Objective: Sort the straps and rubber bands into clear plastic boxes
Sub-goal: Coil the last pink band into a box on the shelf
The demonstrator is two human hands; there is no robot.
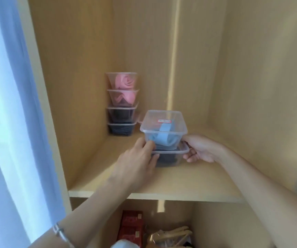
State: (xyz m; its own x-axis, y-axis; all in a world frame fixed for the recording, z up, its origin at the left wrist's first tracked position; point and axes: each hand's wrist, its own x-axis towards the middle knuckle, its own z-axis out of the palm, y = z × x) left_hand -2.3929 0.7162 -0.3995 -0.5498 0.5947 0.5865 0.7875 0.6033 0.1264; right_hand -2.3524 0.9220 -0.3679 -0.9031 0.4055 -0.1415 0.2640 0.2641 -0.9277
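Two clear plastic boxes stand stacked on a wooden shelf [162,185]. The upper box [163,122] holds a light blue strap [163,136] and has a red label on its lid. The lower box [169,158] holds dark straps. My left hand [138,158] presses against the left side of both boxes, thumb on the upper one. My right hand [199,149] grips the right rim of the lower box. In the back left corner stands a stack of several boxes [122,104]: the top two hold pink straps, the bottom two dark ones.
The shelf sits inside a light wooden cabinet with side walls close on both sides. Below the shelf lie red packets [131,228] and pale hangers [171,233]. A pale curtain [10,122] hangs at the left.
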